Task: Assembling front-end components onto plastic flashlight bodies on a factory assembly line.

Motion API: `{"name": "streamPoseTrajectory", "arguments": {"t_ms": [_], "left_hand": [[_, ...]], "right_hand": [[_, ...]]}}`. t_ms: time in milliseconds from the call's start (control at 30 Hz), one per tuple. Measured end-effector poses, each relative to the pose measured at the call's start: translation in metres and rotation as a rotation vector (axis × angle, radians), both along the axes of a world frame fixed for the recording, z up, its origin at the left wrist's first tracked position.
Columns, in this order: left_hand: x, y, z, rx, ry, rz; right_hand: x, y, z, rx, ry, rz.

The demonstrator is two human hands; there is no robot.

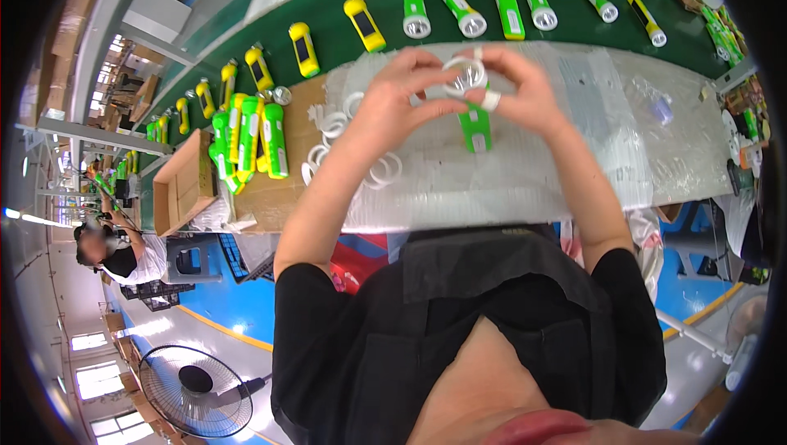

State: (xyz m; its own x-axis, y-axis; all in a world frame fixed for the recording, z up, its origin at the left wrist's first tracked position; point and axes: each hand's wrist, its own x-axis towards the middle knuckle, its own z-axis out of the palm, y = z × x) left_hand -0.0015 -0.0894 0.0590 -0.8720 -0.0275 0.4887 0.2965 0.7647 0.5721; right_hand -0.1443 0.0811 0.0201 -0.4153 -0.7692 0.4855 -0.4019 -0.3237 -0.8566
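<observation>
A green flashlight (475, 131) stands head-up over the wrapped work surface, its round silvery lens end towards me. My left hand (410, 94) pinches the lens end from the left with fingers and thumb. From the right, my right hand (523, 88) grips the same end, with white bands on its thumb and a finger. Whether a loose ring sits on the rim between the fingers, I cannot tell. Several white plastic rings (385, 170) lie left of the flashlight, partly behind my left forearm.
A green conveyor belt (328, 14) carrying several green and yellow flashlights runs beyond the work surface (574, 150). At left, flashlights (275, 141) are piled on cardboard beside an open carton (184, 182). Clear plastic bags (648, 100) lie right. A person (123, 252) sits far left, near a fan (195, 390).
</observation>
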Motion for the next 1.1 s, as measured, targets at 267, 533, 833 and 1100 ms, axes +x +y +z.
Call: {"name": "streamPoseTrajectory", "arguments": {"t_ms": [267,533,833,1100], "left_hand": [[-0.026,0.031,-0.014,-0.021,0.095,-0.003],[-0.029,0.054,-0.017,0.031,0.102,0.075],[-0.031,0.054,-0.021,0.046,0.129,0.026],[-0.033,0.051,-0.025,0.099,0.066,0.064]], "right_hand": [[-0.037,0.017,0.070,0.325,0.642,0.111],[-0.036,0.005,0.121,0.828,0.858,0.267],[-0.027,0.010,0.113,0.769,0.853,0.245],[-0.012,0.008,0.082,0.816,0.756,-0.216]]}}
